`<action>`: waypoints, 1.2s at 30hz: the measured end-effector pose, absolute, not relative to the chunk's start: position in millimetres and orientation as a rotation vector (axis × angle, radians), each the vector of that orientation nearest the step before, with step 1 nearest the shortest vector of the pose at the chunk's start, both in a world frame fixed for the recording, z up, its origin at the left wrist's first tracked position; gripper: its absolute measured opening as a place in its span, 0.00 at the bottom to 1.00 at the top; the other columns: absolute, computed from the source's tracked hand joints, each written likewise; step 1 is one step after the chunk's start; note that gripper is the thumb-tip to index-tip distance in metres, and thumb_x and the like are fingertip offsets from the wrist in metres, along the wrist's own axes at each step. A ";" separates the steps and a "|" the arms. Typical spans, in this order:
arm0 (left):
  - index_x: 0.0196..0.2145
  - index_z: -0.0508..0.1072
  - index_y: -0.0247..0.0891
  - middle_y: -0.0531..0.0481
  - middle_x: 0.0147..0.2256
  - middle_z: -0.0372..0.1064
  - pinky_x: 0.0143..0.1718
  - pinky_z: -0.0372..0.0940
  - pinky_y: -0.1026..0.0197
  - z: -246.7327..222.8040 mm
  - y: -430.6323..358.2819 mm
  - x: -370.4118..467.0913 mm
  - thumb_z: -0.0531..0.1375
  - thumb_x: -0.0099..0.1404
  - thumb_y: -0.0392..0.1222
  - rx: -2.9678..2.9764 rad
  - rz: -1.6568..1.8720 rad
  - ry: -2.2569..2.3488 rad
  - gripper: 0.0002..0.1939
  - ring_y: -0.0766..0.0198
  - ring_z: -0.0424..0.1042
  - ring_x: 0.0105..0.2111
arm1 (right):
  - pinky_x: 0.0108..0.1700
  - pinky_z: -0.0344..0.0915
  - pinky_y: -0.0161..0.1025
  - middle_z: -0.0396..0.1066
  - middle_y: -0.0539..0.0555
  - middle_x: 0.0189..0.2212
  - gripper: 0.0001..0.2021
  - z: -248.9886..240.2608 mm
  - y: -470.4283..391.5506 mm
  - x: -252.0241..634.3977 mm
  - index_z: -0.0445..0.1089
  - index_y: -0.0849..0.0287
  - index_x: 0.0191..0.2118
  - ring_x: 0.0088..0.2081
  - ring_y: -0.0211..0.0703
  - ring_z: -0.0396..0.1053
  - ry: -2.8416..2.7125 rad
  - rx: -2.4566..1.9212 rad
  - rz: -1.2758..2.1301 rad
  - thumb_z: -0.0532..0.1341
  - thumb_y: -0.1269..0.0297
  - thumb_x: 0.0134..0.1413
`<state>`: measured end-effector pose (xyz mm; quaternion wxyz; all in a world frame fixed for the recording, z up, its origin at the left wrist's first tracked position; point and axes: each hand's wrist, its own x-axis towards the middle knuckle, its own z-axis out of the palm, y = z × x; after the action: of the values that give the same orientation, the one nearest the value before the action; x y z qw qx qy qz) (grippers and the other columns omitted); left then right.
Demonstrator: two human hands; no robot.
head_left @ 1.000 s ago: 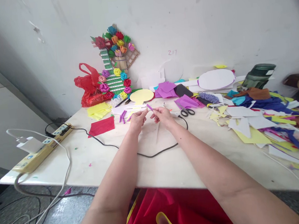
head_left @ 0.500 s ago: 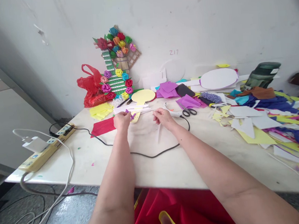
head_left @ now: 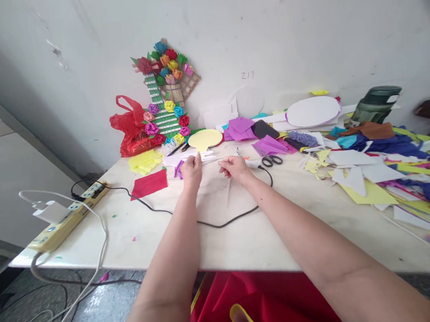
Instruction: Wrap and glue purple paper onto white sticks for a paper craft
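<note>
My left hand (head_left: pixel 192 170) is closed over the lower end of the pale yellow paddle-shaped piece (head_left: pixel 205 139), its fingers hiding what they grip. Just left of it lie small purple pieces (head_left: pixel 179 169). My right hand (head_left: pixel 233 169) is pinched, with a thin whitish strip (head_left: pixel 228 191) hanging below its fingers. White strips (head_left: pixel 205 157) rest on the table between and behind the hands. A red paper piece (head_left: pixel 149 184) lies to the left. Behind my right hand is a white tool (head_left: pixel 252 163) with a black cord.
Scissors (head_left: pixel 272 160) lie right of my right hand. Paper scraps (head_left: pixel 379 168) and a green bottle (head_left: pixel 376 105) are at the right. A red bag (head_left: pixel 128 125) and a flower craft (head_left: pixel 165 100) stand at the back. A power strip (head_left: pixel 68 217) sits left; the black cord (head_left: pixel 220 225) crosses the table.
My left hand has moved right, off the purple pieces, which now lie on the table, and onto the lower part of the yellow piece. My right hand has hardly moved.
</note>
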<state>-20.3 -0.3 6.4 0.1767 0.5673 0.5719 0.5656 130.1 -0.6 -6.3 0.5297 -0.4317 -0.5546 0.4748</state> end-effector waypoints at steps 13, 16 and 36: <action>0.21 0.61 0.35 0.55 0.14 0.57 0.14 0.35 0.69 -4.4 -15.1 13.2 0.55 0.55 0.58 1.233 1.153 0.819 0.22 0.78 0.42 0.12 | 0.21 0.58 0.29 0.61 0.46 0.20 0.14 -4.7 0.2 139.1 0.62 0.61 0.24 0.22 0.31 0.61 -1.353 -0.926 1.133 0.63 0.54 0.39; 0.20 0.60 0.35 0.56 0.12 0.53 0.13 0.34 0.71 -2.7 -14.4 10.2 0.54 0.56 0.58 1.134 1.091 0.696 0.22 0.77 0.43 0.11 | 0.22 0.59 0.30 0.63 0.46 0.22 0.16 -2.9 -1.4 139.9 0.62 0.60 0.26 0.23 0.32 0.62 -1.402 -0.929 1.177 0.63 0.53 0.39; 0.25 0.62 0.34 0.61 0.16 0.42 0.12 0.35 0.74 0.3 -17.6 6.0 0.58 0.53 0.39 1.101 0.899 0.506 0.08 0.79 0.41 0.13 | 0.22 0.59 0.30 0.64 0.48 0.22 0.17 -2.0 -1.2 151.6 0.63 0.60 0.27 0.24 0.33 0.62 -1.624 -0.925 1.083 0.64 0.52 0.37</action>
<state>6.0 -17.6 0.3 0.7286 0.4999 0.2296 0.4082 151.6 -1.2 -2.0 0.4711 -0.3778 -0.6632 0.4421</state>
